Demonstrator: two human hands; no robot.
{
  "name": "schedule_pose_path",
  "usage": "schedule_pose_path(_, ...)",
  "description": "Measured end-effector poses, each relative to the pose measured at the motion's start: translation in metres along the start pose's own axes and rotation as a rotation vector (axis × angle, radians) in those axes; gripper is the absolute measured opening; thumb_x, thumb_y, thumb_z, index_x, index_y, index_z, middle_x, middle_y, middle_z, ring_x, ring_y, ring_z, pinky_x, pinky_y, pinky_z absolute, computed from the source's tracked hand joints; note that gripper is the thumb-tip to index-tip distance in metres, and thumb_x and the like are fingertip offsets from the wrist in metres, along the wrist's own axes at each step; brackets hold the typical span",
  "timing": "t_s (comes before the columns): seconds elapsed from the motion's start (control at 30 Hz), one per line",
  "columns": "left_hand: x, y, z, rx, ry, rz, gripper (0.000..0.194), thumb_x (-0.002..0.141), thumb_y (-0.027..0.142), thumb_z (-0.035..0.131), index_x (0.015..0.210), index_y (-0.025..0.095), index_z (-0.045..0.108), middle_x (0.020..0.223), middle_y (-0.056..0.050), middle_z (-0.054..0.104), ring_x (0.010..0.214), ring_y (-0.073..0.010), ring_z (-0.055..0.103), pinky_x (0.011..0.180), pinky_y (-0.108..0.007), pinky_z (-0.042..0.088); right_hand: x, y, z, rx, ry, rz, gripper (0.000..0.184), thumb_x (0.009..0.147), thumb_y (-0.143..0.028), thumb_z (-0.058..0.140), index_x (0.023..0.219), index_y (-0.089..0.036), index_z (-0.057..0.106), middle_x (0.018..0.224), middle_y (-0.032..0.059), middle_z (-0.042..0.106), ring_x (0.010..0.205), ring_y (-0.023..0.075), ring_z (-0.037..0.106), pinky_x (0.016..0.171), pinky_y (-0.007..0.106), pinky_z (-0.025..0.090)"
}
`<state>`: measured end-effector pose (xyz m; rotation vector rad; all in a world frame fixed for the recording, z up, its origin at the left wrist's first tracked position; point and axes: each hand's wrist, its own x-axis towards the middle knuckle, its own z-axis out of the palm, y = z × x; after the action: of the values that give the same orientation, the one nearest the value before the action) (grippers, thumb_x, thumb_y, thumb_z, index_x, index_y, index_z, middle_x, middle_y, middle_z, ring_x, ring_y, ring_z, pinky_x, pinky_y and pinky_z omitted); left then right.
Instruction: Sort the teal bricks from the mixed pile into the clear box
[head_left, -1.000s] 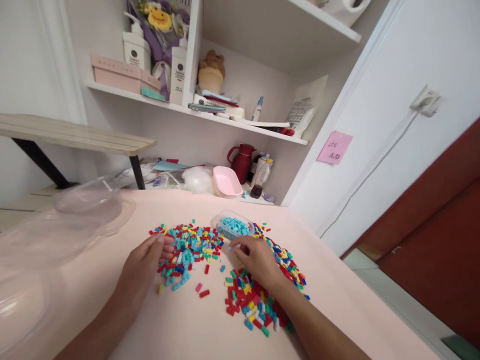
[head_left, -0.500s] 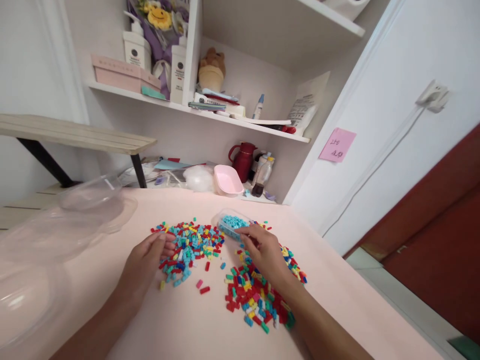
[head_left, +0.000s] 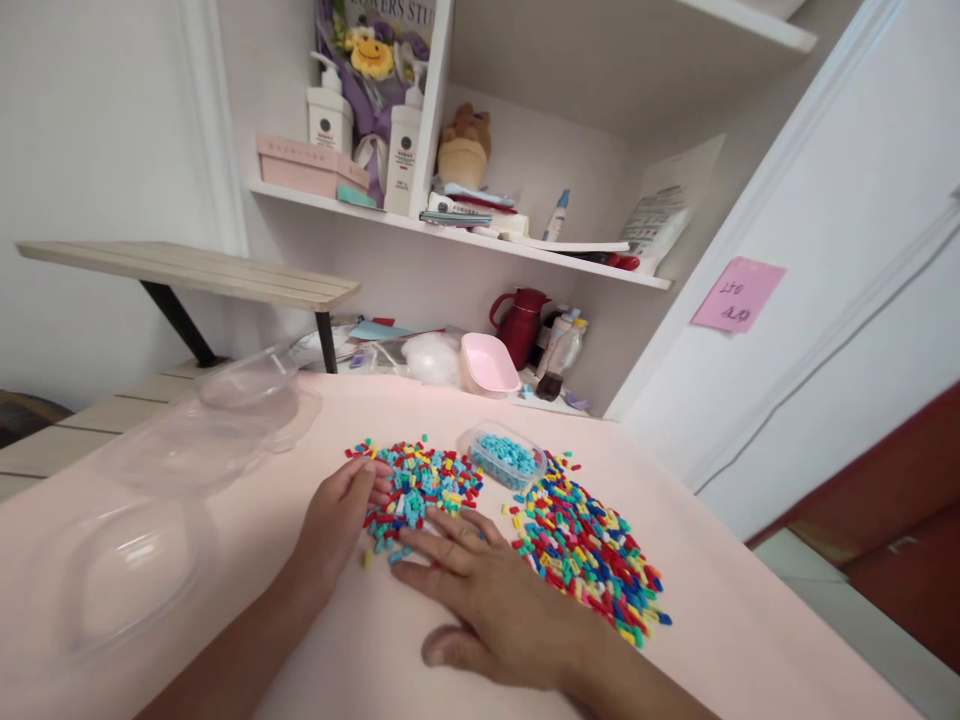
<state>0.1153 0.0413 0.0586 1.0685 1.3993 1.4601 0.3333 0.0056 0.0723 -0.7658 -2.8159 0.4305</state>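
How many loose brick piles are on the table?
2. The left pile is by the left hand; the right pile is beside the tub. The right hand may hide some bricks between them.

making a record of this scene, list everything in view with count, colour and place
clear tub: one, holding light-blue pieces, between the piles
left pile: many, mixed colours, on the table
right pile: many, mixed colours, on the table
empty containers: several, clear, table's left
pink tub: one, behind the table
jug: one, dark red, beside the pink tub
pump bottles: two, white, upper shelf
box: one, pink, upper shelf
plush toy: one, brown, upper shelf
note: one, pink, right wall
left hand: one, at the left pile
right hand: one, fingers spread, near it
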Motion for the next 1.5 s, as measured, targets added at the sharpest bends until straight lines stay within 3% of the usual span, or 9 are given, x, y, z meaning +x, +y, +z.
schedule_pose_path(0.13,0.001,-0.002,0.000,0.004,-0.003,-0.004,0.043,0.065,0.059,0.061,0.076,0.017,0.067,0.070,-0.004,0.068,0.066,-0.0184,0.063,0.069,-0.033,0.052,-0.003,0.009,-0.010,-0.054,-0.006,0.055,0.052,0.095,-0.051,0.052,0.144,-0.033,0.046,0.152,0.0010,0.044,0.147,0.0285,0.022,0.119,0.055,0.012)
schedule_pose_path(0.27,0.002,-0.003,-0.001,0.015,-0.004,-0.006,0.046,0.065,0.060,0.061,0.078,0.016,0.068,0.071,-0.004,0.068,0.066,-0.0181,0.063,0.068,-0.032,0.052,-0.009,0.025,-0.021,-0.102,0.124,0.152,0.033,0.097,-0.039,0.053,0.128,-0.032,0.061,0.146,0.0004,0.052,0.144,0.0264,0.031,0.117,0.051,0.022)
schedule_pose_path(0.5,0.002,-0.002,-0.003,0.028,-0.005,0.002,0.048,0.064,0.062,0.064,0.079,0.016,0.069,0.072,-0.005,0.069,0.068,-0.0194,0.063,0.070,-0.034,0.053,-0.010,0.033,-0.020,-0.012,0.330,0.121,0.028,0.098,-0.025,0.049,0.120,-0.027,0.066,0.129,0.0058,0.063,0.119,0.0212,0.055,0.105,0.040,0.041)
schedule_pose_path(0.63,0.002,0.000,-0.004,0.028,0.003,-0.013,0.049,0.062,0.062,0.066,0.080,0.016,0.069,0.071,-0.005,0.069,0.068,-0.0198,0.064,0.070,-0.035,0.053,-0.009,0.040,-0.016,0.053,0.422,0.204,0.032,0.098,-0.018,0.044,0.121,-0.024,0.066,0.117,0.0083,0.066,0.109,0.0202,0.060,0.097,0.035,0.047)
schedule_pose_path(0.8,0.004,0.002,-0.004,0.034,-0.002,-0.019,0.052,0.060,0.063,0.066,0.080,0.015,0.070,0.072,-0.005,0.069,0.068,-0.0190,0.064,0.070,-0.033,0.053,-0.009,0.043,-0.010,0.012,0.385,0.241,0.037,0.094,-0.027,0.056,0.131,-0.025,0.060,0.140,0.0111,0.052,0.128,0.0250,0.048,0.108,0.042,0.038)
schedule_pose_path(1.03,0.004,-0.001,-0.005,0.059,-0.001,0.017,0.051,0.065,0.063,0.065,0.083,0.016,0.068,0.073,-0.004,0.069,0.069,-0.0189,0.064,0.072,-0.033,0.052,-0.003,0.006,-0.014,-0.012,0.125,-0.048,0.058,0.093,-0.047,0.056,0.146,-0.027,0.043,0.158,0.0076,0.034,0.146,0.0284,0.025,0.118,0.050,0.016)
schedule_pose_path(1.27,0.000,-0.001,-0.002,-0.035,-0.010,0.021,0.049,0.070,0.061,0.065,0.087,0.016,0.068,0.075,-0.004,0.069,0.074,-0.0185,0.065,0.077,-0.032,0.052,-0.003,-0.016,-0.014,0.089,0.025,-0.177,0.062,0.100,-0.040,0.046,0.155,-0.023,0.024,0.159,0.0063,0.031,0.150,0.0227,0.013,0.121,0.049,-0.001)
schedule_pose_path(1.37,-0.002,-0.003,0.001,-0.097,-0.092,0.011,0.048,0.074,0.061,0.064,0.092,0.016,0.068,0.084,-0.006,0.071,0.082,-0.0205,0.066,0.083,-0.035,0.052,0.001,-0.018,-0.003,0.092,0.008,-0.196,0.054,0.103,-0.036,0.038,0.155,-0.024,0.025,0.158,0.0055,0.033,0.150,0.0208,0.016,0.121,0.049,0.000)
schedule_pose_path(1.5,-0.008,-0.009,0.004,-0.144,-0.293,-0.020,0.048,0.083,0.060,0.057,0.110,0.021,0.066,0.116,-0.008,0.069,0.112,-0.0223,0.062,0.101,-0.036,0.045,0.004,-0.012,-0.003,0.030,0.049,-0.094,0.065,0.098,-0.051,0.046,0.152,-0.018,0.033,0.155,0.0132,0.038,0.149,0.0265,0.018,0.121,0.052,0.004)
